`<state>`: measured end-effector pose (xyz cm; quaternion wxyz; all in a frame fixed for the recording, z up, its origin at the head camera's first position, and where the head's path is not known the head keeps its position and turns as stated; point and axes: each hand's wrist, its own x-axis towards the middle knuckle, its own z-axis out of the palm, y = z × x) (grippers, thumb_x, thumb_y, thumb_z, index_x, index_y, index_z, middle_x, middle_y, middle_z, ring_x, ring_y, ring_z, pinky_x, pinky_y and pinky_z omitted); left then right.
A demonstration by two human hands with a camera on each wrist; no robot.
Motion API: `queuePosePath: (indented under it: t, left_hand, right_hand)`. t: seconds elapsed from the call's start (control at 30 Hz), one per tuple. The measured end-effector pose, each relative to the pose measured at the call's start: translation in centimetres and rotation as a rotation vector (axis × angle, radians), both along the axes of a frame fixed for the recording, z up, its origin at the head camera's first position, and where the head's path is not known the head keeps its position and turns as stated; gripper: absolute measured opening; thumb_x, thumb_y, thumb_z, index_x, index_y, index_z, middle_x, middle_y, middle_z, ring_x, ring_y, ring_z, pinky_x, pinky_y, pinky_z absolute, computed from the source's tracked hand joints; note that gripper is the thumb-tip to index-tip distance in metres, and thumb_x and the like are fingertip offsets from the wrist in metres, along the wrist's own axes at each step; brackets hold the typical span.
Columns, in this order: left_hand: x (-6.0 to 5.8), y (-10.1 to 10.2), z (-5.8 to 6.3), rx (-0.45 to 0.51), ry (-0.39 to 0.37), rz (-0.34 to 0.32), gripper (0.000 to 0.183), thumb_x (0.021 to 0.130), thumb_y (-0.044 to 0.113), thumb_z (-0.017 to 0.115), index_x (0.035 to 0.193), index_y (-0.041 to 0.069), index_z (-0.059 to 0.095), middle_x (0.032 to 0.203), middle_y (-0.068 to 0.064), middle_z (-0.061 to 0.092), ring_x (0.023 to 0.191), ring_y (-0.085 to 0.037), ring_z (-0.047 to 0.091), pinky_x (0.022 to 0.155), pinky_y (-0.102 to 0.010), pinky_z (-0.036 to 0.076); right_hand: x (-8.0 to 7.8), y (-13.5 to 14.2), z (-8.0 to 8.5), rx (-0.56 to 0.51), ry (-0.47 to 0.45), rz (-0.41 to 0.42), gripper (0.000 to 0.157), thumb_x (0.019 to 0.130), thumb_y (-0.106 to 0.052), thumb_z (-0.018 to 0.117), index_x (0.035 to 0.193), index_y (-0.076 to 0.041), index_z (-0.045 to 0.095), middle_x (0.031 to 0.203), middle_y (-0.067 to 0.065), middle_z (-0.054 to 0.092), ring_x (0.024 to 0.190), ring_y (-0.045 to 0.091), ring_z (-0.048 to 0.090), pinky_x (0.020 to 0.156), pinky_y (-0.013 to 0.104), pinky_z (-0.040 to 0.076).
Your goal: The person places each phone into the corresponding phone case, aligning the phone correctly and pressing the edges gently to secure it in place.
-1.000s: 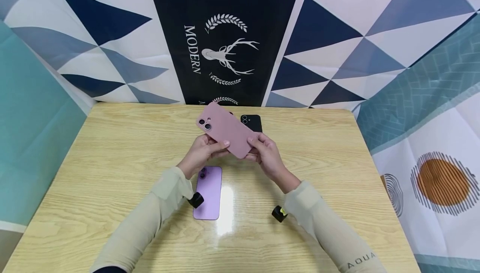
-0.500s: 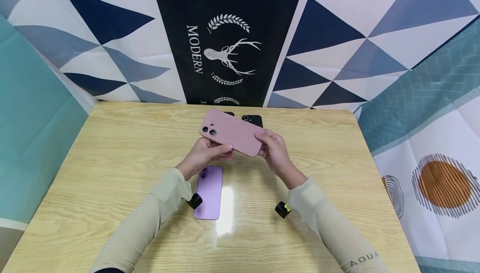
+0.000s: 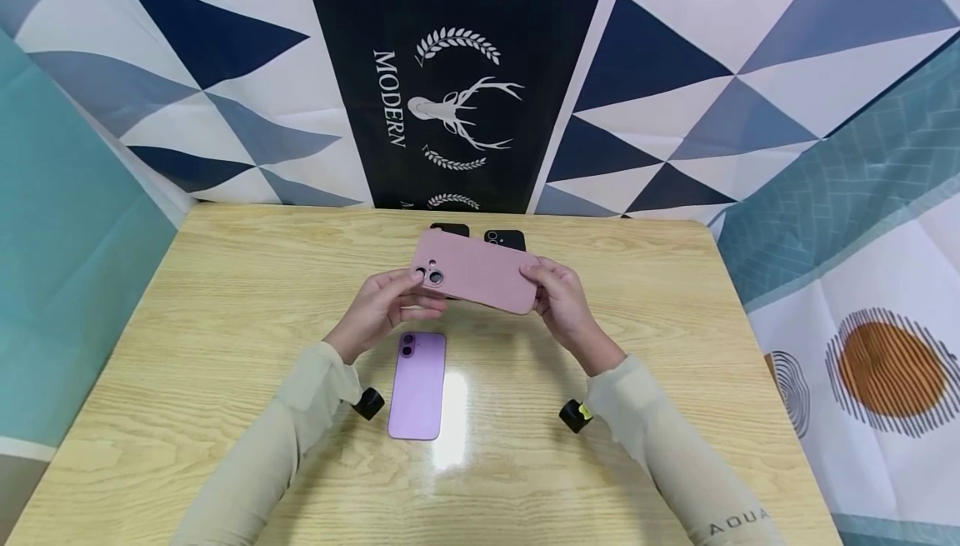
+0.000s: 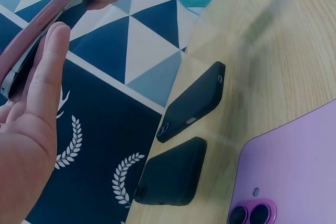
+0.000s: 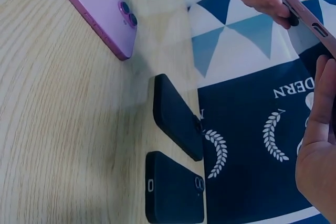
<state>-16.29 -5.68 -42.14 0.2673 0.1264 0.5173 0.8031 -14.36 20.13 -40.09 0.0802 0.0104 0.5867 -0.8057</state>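
Note:
Above the table I hold a pink phone case (image 3: 483,271) with both hands, camera cutouts towards the left. My left hand (image 3: 382,308) pinches its left end, thumb by the cutouts and fingers beneath. The right hand (image 3: 566,304) grips the opposite end, thumb on the back. In the left wrist view, a dark phone with a silvery edge (image 4: 11,82) shows against the underside of the pink case (image 4: 39,27); how far it sits inside, I cannot tell. A purple phone (image 3: 417,392) lies back up on the table below my hands.
Two black phones or phone cases (image 4: 194,103) (image 4: 176,174) lie at the table's back edge, partly hidden behind the pink case in the head view. A patterned cloth wall (image 3: 450,71) rises directly behind the wooden table (image 3: 637,279).
The pink case has turned from a steep slant to nearly level and shifted slightly right and lower. My left hand has slid left to the camera corner, uncovering the purple phone's top.

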Motion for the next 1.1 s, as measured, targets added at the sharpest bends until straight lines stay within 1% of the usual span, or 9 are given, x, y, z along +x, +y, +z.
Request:
queuePosePath:
  t: [0.17, 0.3, 0.5, 0.6, 0.8, 0.93, 1.0, 1.1]
  left_hand:
    - [0.2, 0.0, 0.0, -0.019, -0.001, 0.014, 0.018, 0.098, 0.014, 0.046, 0.1, 0.008, 0.062, 0.089, -0.004, 0.074, 0.083, -0.017, 0.071, 0.077, -0.029, 0.057]
    - [0.4, 0.2, 0.0, -0.008, -0.001, 0.039, 0.018, 0.098, 0.013, 0.046, 0.099, 0.008, 0.062, 0.088, -0.004, 0.074, 0.083, -0.016, 0.071, 0.077, -0.028, 0.057]
    - [0.6, 0.5, -0.2, -0.004, 0.037, 0.075, 0.02, 0.099, 0.012, 0.043, 0.098, 0.008, 0.063, 0.087, -0.002, 0.074, 0.082, -0.014, 0.071, 0.076, -0.027, 0.057]
    - [0.7, 0.5, -0.2, -0.002, 0.045, 0.09, 0.02, 0.099, 0.012, 0.043, 0.097, 0.008, 0.063, 0.087, -0.003, 0.074, 0.082, -0.014, 0.071, 0.076, -0.028, 0.057]
    - [0.8, 0.6, -0.1, -0.003, 0.022, 0.113, 0.019, 0.099, 0.014, 0.044, 0.099, 0.007, 0.062, 0.087, -0.003, 0.074, 0.082, -0.014, 0.071, 0.076, -0.028, 0.057]
    - [0.9, 0.7, -0.2, -0.016, 0.014, 0.138, 0.02, 0.099, 0.016, 0.044, 0.1, 0.006, 0.062, 0.088, -0.003, 0.074, 0.081, -0.014, 0.071, 0.077, -0.027, 0.057]
    - [0.9, 0.7, -0.4, -0.015, 0.016, 0.15, 0.02, 0.099, 0.016, 0.044, 0.098, 0.006, 0.062, 0.087, -0.003, 0.074, 0.081, -0.014, 0.071, 0.077, -0.027, 0.057]
    - [0.9, 0.8, -0.6, -0.007, 0.021, 0.166, 0.02, 0.099, 0.016, 0.046, 0.096, 0.006, 0.063, 0.087, -0.003, 0.074, 0.08, -0.014, 0.071, 0.076, -0.028, 0.057]
  right_hand:
    - [0.0, 0.0, -0.1, 0.017, -0.002, 0.004, 0.019, 0.096, -0.007, 0.04, 0.097, -0.006, 0.059, 0.074, -0.004, 0.068, 0.062, 0.004, 0.065, 0.054, 0.016, 0.053]
    - [-0.1, -0.1, -0.1, 0.014, -0.006, -0.004, 0.018, 0.097, -0.007, 0.04, 0.1, -0.004, 0.057, 0.073, -0.004, 0.067, 0.06, 0.004, 0.064, 0.053, 0.016, 0.053]
    - [-0.1, -0.3, -0.1, 0.005, -0.012, -0.018, 0.018, 0.096, -0.006, 0.04, 0.095, -0.007, 0.058, 0.071, -0.005, 0.066, 0.058, 0.004, 0.063, 0.051, 0.017, 0.053]
    - [-0.1, -0.4, 0.0, 0.001, -0.017, -0.015, 0.018, 0.096, -0.006, 0.04, 0.093, -0.007, 0.058, 0.07, -0.005, 0.066, 0.057, 0.004, 0.063, 0.051, 0.018, 0.053]
    - [0.0, -0.3, -0.4, -0.004, -0.017, 0.043, 0.019, 0.099, -0.01, 0.038, 0.103, -0.005, 0.055, 0.071, -0.002, 0.066, 0.053, 0.009, 0.064, 0.048, 0.023, 0.054]
    - [0.0, -0.2, -0.7, -0.024, -0.028, 0.096, 0.021, 0.1, -0.014, 0.037, 0.114, -0.005, 0.05, 0.077, -0.001, 0.068, 0.057, 0.012, 0.067, 0.05, 0.023, 0.055]
    - [0.0, -0.2, -0.8, -0.024, -0.032, 0.139, 0.023, 0.101, -0.016, 0.038, 0.12, -0.007, 0.046, 0.079, 0.0, 0.069, 0.059, 0.014, 0.068, 0.052, 0.024, 0.056]
    - [0.2, -0.2, -1.2, 0.003, -0.043, 0.24, 0.022, 0.1, -0.018, 0.041, 0.12, -0.008, 0.043, 0.078, 0.001, 0.071, 0.061, 0.013, 0.068, 0.054, 0.024, 0.056]
